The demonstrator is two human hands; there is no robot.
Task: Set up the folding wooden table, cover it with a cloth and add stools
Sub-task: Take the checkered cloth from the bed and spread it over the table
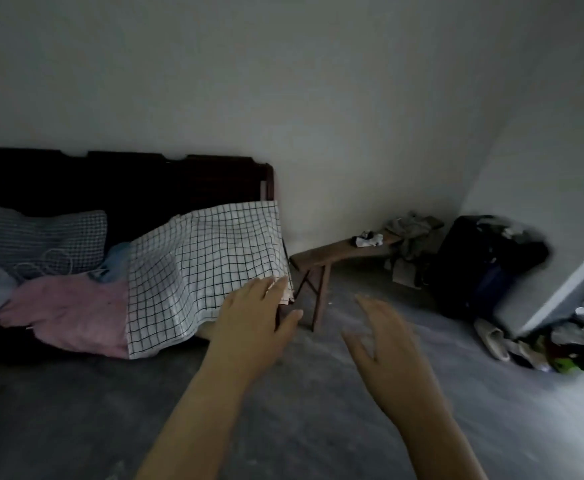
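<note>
- Reaching forward in the head view, the left hand [249,323] has its grip spread, fingers loose and apart, clamped on nothing.
- Its fingertips [276,284] sit at the lower right corner of the checked cloth [207,268]; whether they touch it or hang just short I cannot tell.
- That cloth drapes over something boxy with a straight top edge, standing against the dark bed [120,188]. I take this for the folded table on its edge (a guess, since only a pale sliver shows beneath the corner).
- The right hand [384,344] hangs over the bare floor [75,420], its grip also apart and empty, palm turned inward.
- The relation that matters: the draped shape lies ahead and to the left of both hands, its long axis running left to right along the bed front, and the left hand is much the nearer. The right hand would have to cross leftward to share a lift.
- A low wooden counter [339,254] stands just beside the cloth's right edge, carrying a crumpled white rag [370,240].
- Further right, a dark suitcase [481,265] leans in the corner, well apart from both hands.
</note>
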